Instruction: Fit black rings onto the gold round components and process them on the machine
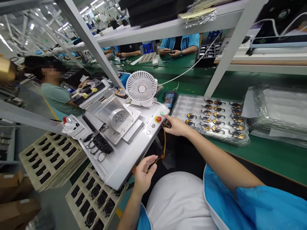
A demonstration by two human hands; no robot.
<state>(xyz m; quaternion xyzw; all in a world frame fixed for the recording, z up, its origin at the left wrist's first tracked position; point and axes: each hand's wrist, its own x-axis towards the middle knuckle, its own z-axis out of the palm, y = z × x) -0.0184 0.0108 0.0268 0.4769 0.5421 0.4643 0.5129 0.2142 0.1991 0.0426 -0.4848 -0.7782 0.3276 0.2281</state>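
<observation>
My right hand [177,126] reaches to the front right corner of a white bench machine [134,150]. Its index fingertip is at a green-ringed button [161,113], beside a red emergency stop button [158,119]; whether it presses cannot be told. A dark part [166,125] shows by the thumb, with an orange cable [164,143] hanging below. My left hand [144,174] hovers before the machine's front edge, fingers apart, holding nothing. On the machine are a metal fixture with a round block [119,118] and a black clamp-like part [102,143].
A white fan [142,88] stands on the machine's back. At right lies a clear tray [178,110] with several round amber-and-black parts, beside stacked plastic trays [278,111]. Beige trays [74,194] sit at lower left. A metal shelf [168,30] crosses overhead. Co-workers sit beyond and at left.
</observation>
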